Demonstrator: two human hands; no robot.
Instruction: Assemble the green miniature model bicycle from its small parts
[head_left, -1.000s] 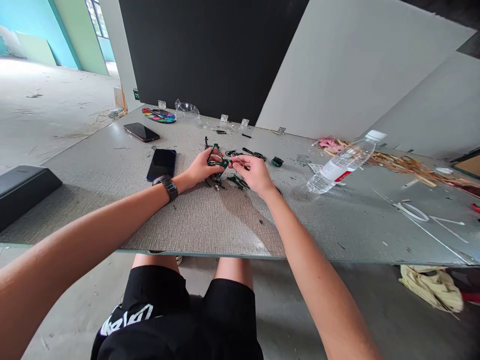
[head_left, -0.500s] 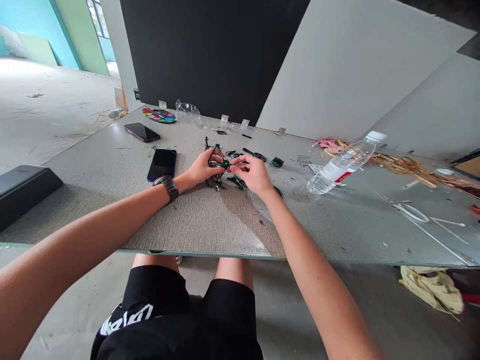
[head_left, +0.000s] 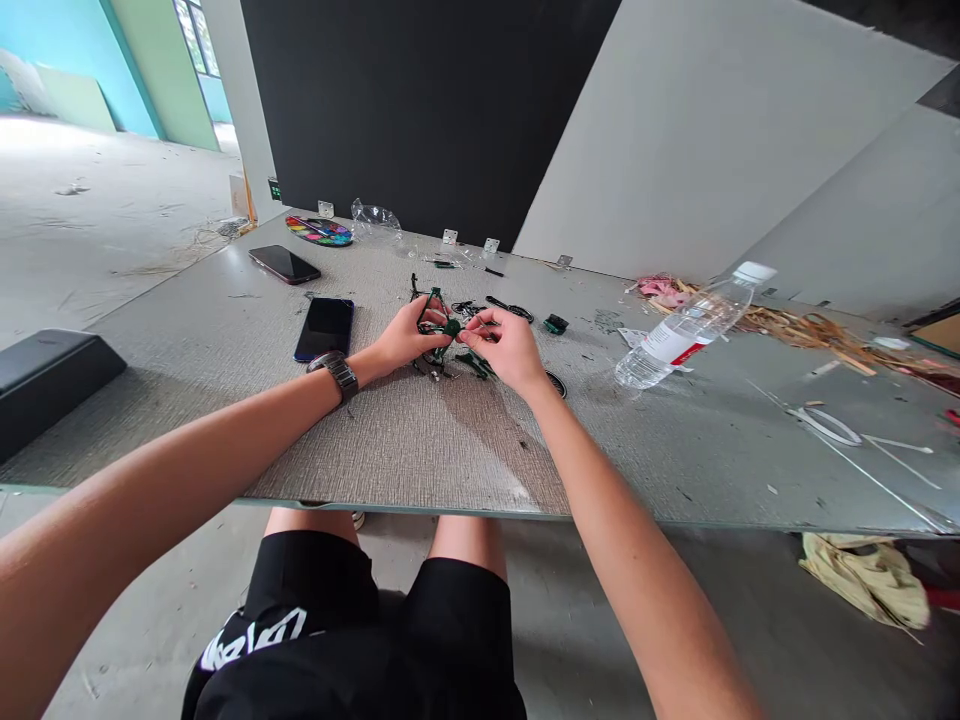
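Note:
My left hand [head_left: 405,336] is closed around the left side of a small dark green model bicycle frame [head_left: 451,327], holding it just above the table. My right hand [head_left: 506,347] pinches at the frame's right side with thumb and forefinger. Whatever sits between those fingertips is too small to make out. Beneath and beside the hands lie more loose green parts [head_left: 474,364]. Thin black wheel-like parts [head_left: 510,308] rest behind my right hand, and a small wheel [head_left: 556,384] is partly covered by my right wrist. To the right is a small green and black block [head_left: 555,324].
Two phones [head_left: 324,330] [head_left: 285,264] lie left of my hands. Further back are a colourful palette-shaped piece [head_left: 319,231] and clear plastic packaging [head_left: 376,222]. A water bottle [head_left: 694,328] stands to the right, near white cable ties [head_left: 829,425]. A black case [head_left: 56,385] sits far left.
My right fingertips have shifted very slightly against the frame, and its round green part has turned a little. My left hand keeps its hold; the rest looks the same.

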